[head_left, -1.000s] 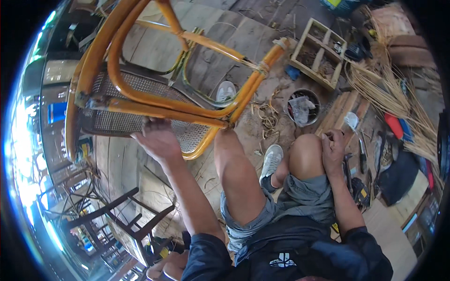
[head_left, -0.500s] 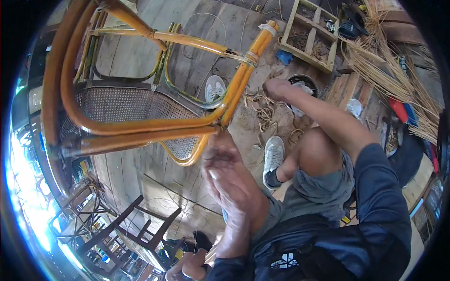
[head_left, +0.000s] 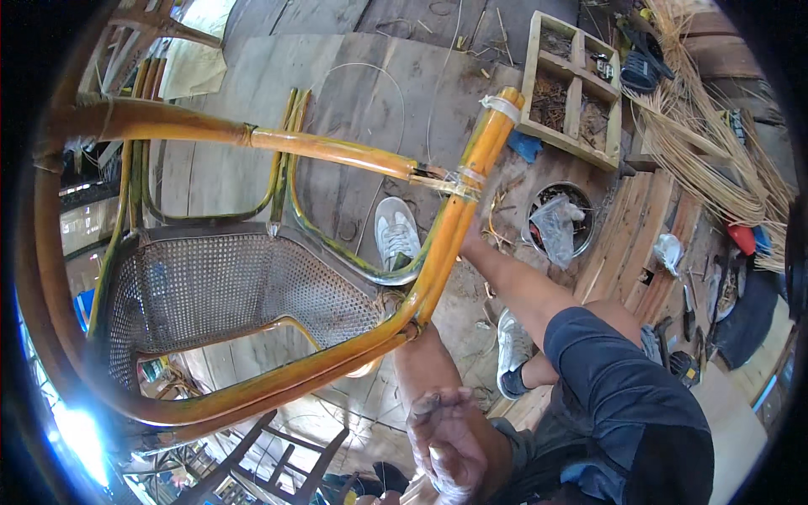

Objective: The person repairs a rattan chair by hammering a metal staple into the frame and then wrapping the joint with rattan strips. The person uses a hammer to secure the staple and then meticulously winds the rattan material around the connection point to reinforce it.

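Leaving the bucket [head_left: 592,220], the right hand [head_left: 471,236], grip hidden, now has the rattan frame [head_left: 328,150] within reach. The left hand [head_left: 446,442] curls loosely, apparently empty.

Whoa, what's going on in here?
A person has a rattan chair with a woven cane panel in front of them. Their right hand is at its frame, mostly hidden, so I can't tell whether it grips. Their left hand, holding nothing, is by their left leg.
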### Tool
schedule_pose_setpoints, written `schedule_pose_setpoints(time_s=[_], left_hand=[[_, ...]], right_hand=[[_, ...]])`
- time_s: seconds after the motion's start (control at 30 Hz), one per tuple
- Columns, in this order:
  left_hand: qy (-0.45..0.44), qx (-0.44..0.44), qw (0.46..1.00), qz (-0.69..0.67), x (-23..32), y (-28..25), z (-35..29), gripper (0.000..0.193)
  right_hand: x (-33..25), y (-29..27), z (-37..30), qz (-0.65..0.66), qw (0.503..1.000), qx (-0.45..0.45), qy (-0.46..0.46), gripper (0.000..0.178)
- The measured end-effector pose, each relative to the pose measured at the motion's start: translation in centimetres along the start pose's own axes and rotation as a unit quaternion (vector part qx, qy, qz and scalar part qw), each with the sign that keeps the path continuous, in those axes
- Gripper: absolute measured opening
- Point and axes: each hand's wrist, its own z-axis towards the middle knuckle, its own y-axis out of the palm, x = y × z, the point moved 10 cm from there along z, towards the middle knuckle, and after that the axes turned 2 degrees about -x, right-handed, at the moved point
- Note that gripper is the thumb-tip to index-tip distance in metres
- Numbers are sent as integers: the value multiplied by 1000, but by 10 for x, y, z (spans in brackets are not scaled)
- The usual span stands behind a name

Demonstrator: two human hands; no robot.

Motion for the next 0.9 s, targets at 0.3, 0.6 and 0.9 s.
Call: schedule_pose_setpoints(time_s=[0.3,0.6,0.9], left_hand=[[-79,-62,980,170,-8,29,0,46],[10,-129,884,449,8,65,0,32],[-13,-248,872,422,-34,63,-24,33]], right_hand=[[10,-90,1,-37,996,-25,75,24],[-44,-186,-161,235,954,-158,94,12],[-81,-201,-302,314,936,-146,-63,24]])
